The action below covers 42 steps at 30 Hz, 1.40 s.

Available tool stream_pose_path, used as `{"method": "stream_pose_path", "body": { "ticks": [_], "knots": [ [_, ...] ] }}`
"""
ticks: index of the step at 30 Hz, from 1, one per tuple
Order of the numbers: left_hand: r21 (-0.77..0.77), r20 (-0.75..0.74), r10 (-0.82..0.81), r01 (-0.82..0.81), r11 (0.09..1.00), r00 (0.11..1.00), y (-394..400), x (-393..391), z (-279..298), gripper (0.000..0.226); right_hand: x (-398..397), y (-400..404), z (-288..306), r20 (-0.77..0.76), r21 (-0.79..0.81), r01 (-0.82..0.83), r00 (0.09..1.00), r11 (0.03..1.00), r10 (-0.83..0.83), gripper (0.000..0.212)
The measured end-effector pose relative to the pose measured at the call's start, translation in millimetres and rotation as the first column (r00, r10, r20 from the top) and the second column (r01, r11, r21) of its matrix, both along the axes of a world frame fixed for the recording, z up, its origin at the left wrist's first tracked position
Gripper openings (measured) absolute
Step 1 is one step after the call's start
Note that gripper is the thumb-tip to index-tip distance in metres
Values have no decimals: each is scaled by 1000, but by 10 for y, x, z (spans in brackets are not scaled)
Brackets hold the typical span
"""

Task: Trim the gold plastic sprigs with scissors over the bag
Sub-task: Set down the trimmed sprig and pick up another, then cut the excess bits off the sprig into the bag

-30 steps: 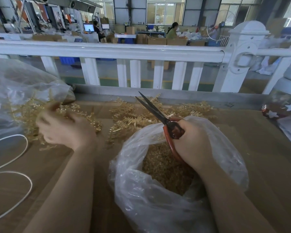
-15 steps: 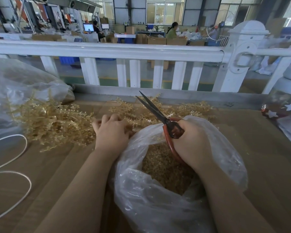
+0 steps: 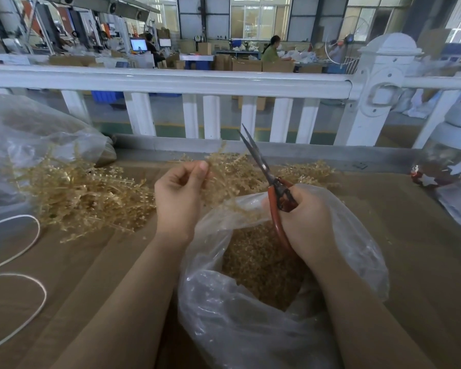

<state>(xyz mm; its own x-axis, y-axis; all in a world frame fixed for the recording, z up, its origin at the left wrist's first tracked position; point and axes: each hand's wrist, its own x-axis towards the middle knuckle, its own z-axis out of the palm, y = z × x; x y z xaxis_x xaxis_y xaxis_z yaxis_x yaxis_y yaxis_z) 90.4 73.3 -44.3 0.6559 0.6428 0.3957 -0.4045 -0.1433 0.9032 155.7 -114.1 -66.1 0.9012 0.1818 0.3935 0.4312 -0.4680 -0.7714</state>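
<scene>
My left hand (image 3: 180,194) pinches a gold plastic sprig (image 3: 225,173) between thumb and fingers, holding it above the far rim of the clear plastic bag (image 3: 250,315). My right hand (image 3: 308,222) grips the red-handled scissors (image 3: 272,187) over the bag, blades nearly closed and pointing up and away, just right of the sprig. Gold trimmings (image 3: 258,262) fill the bag's bottom. A pile of gold sprigs (image 3: 83,193) lies on the table to the left, and more sprigs (image 3: 306,171) lie behind the bag.
A large clear bag (image 3: 24,145) sits at the far left. White cord (image 3: 19,262) loops on the brown table at the left. A white railing (image 3: 171,81) runs along the far edge. A jar with white stars (image 3: 447,171) stands at the right.
My left hand left the sprig pile, crossed right to the bag and lifted a sprig. The scissors' blades swung more upright and closed together.
</scene>
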Motion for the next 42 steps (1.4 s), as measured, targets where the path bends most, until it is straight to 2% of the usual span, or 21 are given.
{"method": "stream_pose_path", "body": {
  "ticks": [2, 4, 6, 9, 11, 12, 15, 17, 19, 21, 23, 24, 26, 28, 31, 36, 39, 42],
  "knots": [
    [-106, 51, -64, 69, 992, 997, -31, 13, 9, 15, -3, -12, 12, -29, 55, -21, 999, 998, 22, 29],
    [-122, 47, -114, 119, 985, 992, -64, 16, 1, 13, -34, -12, 55, -76, 126, -44, 996, 991, 54, 28],
    [18, 16, -136, 136, 991, 991, -104, 11, -1, 12, -74, -15, 108, -107, 231, -78, 989, 970, 105, 31],
    [249, -39, -189, 193, 949, 981, -227, -11, -9, 7, -128, -20, 165, -132, 388, -140, 970, 911, 206, 55],
    [361, -86, -203, 221, 906, 975, -319, -25, -35, 8, -142, -23, 187, -142, 431, -123, 969, 894, 201, 65],
    [422, -99, -202, 225, 878, 974, -353, -28, -52, 9, -144, -20, 192, -156, 441, -113, 967, 890, 200, 63],
    [595, -101, -234, 248, 765, 967, -405, -43, -76, 11, -110, -5, 175, -199, 461, -106, 955, 881, 219, 31],
    [690, -85, -204, 206, 694, 975, -402, -36, -69, 8, -90, 0, 165, -196, 441, -98, 959, 892, 203, 21],
    [771, -70, -59, 92, 631, 996, -382, -13, -60, 29, -91, 7, 161, -188, 447, -101, 961, 889, 204, 17],
    [807, -157, 83, 79, 585, 984, -342, 13, -72, 58, -105, 2, 169, -195, 480, -101, 956, 871, 219, 15],
    [785, -337, 150, 190, 589, 929, -306, 25, -76, 67, -109, -10, 172, -193, 540, -122, 945, 833, 263, 15],
    [757, -400, 154, 231, 611, 903, -283, 26, -85, 62, -110, -15, 174, -190, 575, -137, 937, 807, 294, 12],
    [713, -424, 146, 230, 662, 894, -237, 23, -86, 45, -111, -23, 184, -173, 638, -160, 923, 753, 343, 8],
    [673, -381, 121, 185, 716, 917, -217, 11, -81, 32, -110, -31, 186, -140, 658, -169, 930, 734, 339, 9],
    [574, -326, 10, 190, 796, 945, -219, -4, -82, 28, -124, -51, 197, -124, 691, -155, 937, 707, 326, 7],
    [503, -194, -118, 202, 841, 974, -243, -15, -53, 18, -111, -68, 206, -137, 724, -105, 947, 682, 291, 8],
    [361, -120, -241, 268, 893, 963, -286, -39, -27, 17, -111, -54, 199, -132, 728, -101, 950, 678, 283, 8],
    [292, -13, -253, 246, 924, 967, -278, -37, -20, 20, -116, -48, 195, -115, 737, -109, 952, 667, 282, 8]
  ]
}}
